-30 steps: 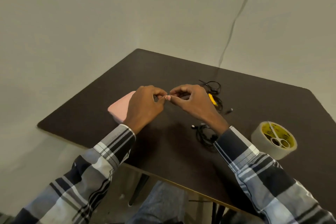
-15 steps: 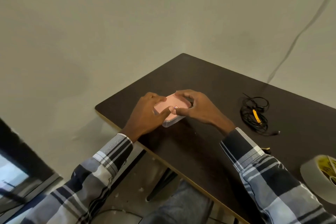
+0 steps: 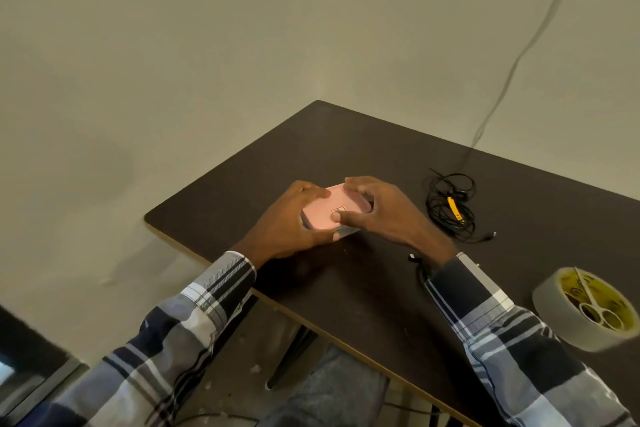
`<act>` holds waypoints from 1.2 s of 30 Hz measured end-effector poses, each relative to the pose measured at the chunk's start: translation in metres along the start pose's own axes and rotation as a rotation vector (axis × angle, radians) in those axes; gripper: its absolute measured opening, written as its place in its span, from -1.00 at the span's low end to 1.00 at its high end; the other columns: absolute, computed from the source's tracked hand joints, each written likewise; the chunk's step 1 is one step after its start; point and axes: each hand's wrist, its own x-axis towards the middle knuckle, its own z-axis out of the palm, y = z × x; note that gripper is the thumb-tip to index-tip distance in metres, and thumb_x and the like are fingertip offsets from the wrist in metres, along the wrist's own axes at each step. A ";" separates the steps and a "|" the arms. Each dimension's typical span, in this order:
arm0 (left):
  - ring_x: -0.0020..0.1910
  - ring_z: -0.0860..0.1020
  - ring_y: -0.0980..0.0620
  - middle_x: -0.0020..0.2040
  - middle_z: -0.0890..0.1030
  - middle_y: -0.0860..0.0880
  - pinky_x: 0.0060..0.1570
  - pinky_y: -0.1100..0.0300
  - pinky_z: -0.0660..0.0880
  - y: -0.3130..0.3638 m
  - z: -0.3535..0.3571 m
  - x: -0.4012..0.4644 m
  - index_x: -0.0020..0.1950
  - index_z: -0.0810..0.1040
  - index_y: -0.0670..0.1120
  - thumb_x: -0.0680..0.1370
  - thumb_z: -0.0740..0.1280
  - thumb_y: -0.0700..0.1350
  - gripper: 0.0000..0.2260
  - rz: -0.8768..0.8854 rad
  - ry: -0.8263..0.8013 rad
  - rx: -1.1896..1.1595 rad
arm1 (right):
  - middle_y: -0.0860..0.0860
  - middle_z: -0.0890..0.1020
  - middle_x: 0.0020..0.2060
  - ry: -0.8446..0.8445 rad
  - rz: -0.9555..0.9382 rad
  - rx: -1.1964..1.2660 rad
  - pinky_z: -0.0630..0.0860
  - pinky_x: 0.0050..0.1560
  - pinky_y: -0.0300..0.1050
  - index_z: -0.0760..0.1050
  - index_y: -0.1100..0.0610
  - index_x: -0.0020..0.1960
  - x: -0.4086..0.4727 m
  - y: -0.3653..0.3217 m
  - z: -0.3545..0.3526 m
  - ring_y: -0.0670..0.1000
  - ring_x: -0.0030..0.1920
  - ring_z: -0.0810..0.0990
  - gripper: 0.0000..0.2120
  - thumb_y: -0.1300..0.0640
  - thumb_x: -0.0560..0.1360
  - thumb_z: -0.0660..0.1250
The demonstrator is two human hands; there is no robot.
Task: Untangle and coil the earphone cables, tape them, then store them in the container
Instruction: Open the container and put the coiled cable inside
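1. The pink container (image 3: 329, 210) (lid on) sits near the left corner of the table (image 3: 363, 288).
2. The left hand (image 3: 287, 222) and right hand (image 3: 384, 215) grip its sides with curled fingers.
3. Tangled black earphone cables (image 3: 448, 208) lie right of the container, apart from it.
4. The tape roll (image 3: 585, 308) holds scissors (image 3: 594, 305).

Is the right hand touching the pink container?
Touching. The head view shows the right hand curled over the pink container, thumb pressed on its lid.
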 end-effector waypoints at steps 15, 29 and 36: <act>0.30 0.41 0.23 0.39 0.37 0.10 0.27 0.24 0.46 -0.002 0.033 0.039 0.48 0.27 0.13 0.38 0.58 -0.03 -0.24 0.050 -0.224 -0.265 | 0.03 0.40 0.50 -0.012 0.059 -0.061 0.30 0.45 -0.10 0.38 0.15 0.49 -0.044 0.049 -0.027 0.00 0.48 0.36 -0.26 -0.14 0.43 0.51; 0.18 0.51 0.40 0.23 0.45 0.21 -0.01 0.47 0.49 -0.012 0.042 0.038 0.25 0.13 0.42 0.25 0.66 -0.10 -0.11 -0.046 -0.120 -0.501 | 0.09 0.74 -0.09 0.232 -0.013 0.155 0.61 -0.04 0.22 0.69 0.21 0.10 -0.008 0.051 -0.053 0.16 -0.14 0.69 -0.79 0.11 0.60 0.36; 0.20 0.51 0.30 0.23 0.44 0.24 0.07 0.45 0.49 -0.013 0.040 0.034 0.35 0.16 0.23 0.25 0.66 -0.01 -0.13 -0.034 -0.087 -0.458 | 0.07 0.69 -0.17 0.211 0.194 0.286 0.53 -0.32 -0.27 0.68 0.22 0.04 0.038 0.072 -0.026 -0.10 -0.32 0.57 -0.83 0.15 0.60 0.36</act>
